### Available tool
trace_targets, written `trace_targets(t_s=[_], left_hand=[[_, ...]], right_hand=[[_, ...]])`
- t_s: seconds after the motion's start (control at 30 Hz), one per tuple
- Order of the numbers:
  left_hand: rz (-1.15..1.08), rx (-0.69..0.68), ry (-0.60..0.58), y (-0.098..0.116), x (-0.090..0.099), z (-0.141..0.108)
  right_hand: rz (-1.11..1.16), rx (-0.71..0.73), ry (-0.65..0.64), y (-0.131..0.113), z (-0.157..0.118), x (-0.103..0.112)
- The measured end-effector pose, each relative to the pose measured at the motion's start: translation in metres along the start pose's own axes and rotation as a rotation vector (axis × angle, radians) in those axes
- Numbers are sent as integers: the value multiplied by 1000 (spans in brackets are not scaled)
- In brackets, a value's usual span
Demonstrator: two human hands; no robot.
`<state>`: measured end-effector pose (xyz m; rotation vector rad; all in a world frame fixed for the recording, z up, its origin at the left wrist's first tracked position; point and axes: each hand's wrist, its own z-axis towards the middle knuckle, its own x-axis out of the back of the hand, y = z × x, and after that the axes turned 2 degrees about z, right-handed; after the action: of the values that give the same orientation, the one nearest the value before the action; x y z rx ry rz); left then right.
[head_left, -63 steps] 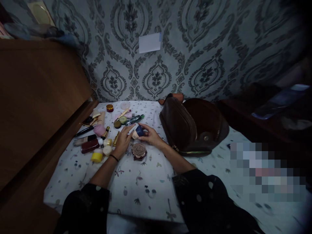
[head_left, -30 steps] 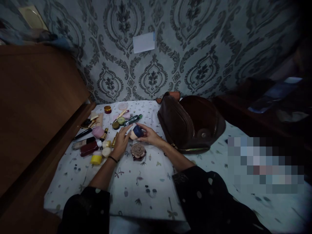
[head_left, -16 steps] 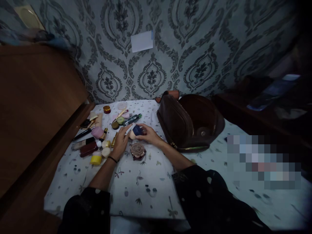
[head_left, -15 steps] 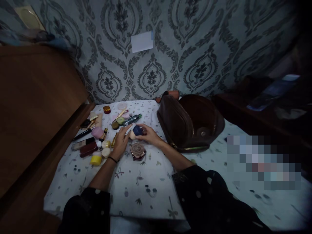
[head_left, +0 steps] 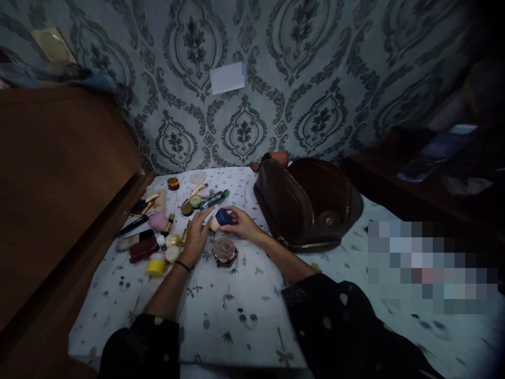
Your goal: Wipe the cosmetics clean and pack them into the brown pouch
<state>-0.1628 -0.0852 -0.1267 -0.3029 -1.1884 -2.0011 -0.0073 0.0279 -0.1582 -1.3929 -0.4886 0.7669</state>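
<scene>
A small jar with a dark blue lid (head_left: 223,217) and a pale body is between my two hands, just above the sheet. My right hand (head_left: 245,226) has its fingers closed on the blue lid from the right. From the left, my left hand (head_left: 194,239), with a black band at the wrist, holds the pale body; its fingertips are partly hidden. Just in front of the jar sits a hexagonal container with a rose-brown patterned lid (head_left: 224,250). Left of my left hand lie a yellow-lidded jar (head_left: 156,267), a dark red bottle (head_left: 143,249) and other cosmetics.
A brown leather bag (head_left: 282,202) stands unzipped on the right. Behind my hands lie a dark green bottle (head_left: 212,200) and small round jars. A wooden cabinet (head_left: 59,195) borders the left side, and a patterned wall (head_left: 244,131) the back.
The view has tilted slightly upward, so everything sits a little lower. Both hands stay on the blue-lidded jar, which has turned slightly between them.
</scene>
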Motion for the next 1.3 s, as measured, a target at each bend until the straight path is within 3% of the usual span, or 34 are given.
trace_targets(t_s=[0.1,0.3,0.6,0.87,1.2,1.3], left_hand=[[2,-2,2,1,0,0],[4,-9,24,-2,0,0],[8,-6,2,0,1,0],[19,22,10,-1,1,0],[20,-12,-12,3,2,0],[31,-5,-8,2,2,0]], right_hand=[[-50,16,18,-5,-2,-1],[44,62,-138,-16,-8,0],[-19,8,-6,-7,-4,0],[41,84,-136,-15,-8,-1],[-86,1,41,-9,-4,-4],[-88,46,3,-14,-6,-3]])
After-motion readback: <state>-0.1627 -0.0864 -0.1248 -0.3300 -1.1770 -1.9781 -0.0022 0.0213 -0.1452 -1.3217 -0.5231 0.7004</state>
